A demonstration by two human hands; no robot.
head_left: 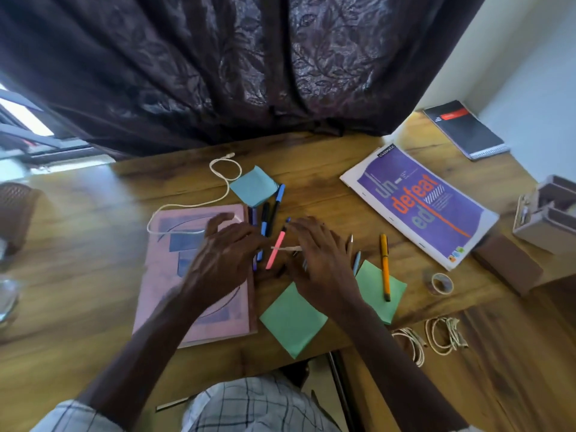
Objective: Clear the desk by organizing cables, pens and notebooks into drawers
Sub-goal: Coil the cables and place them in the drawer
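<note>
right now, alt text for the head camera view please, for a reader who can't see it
A person's left hand and right hand reach over loose pens on a wooden desk, the left partly above a pink notebook. A white cable, green sticky notes, an orange pen and a purple notebook lie around them.

Dark leaf-patterned curtain [249, 73] hangs behind; blue square sticky pad [253, 186] mid-desk; green square sticky pad [293, 319] at near edge, second green pad [369, 288] right of it; clear tape roll [439, 283] further right; beige plastic organiser [548, 213] far right.

Pink pen [276, 250] beside flat pink notebook [162, 285], white cable [224, 179] looped across its far corner
</note>
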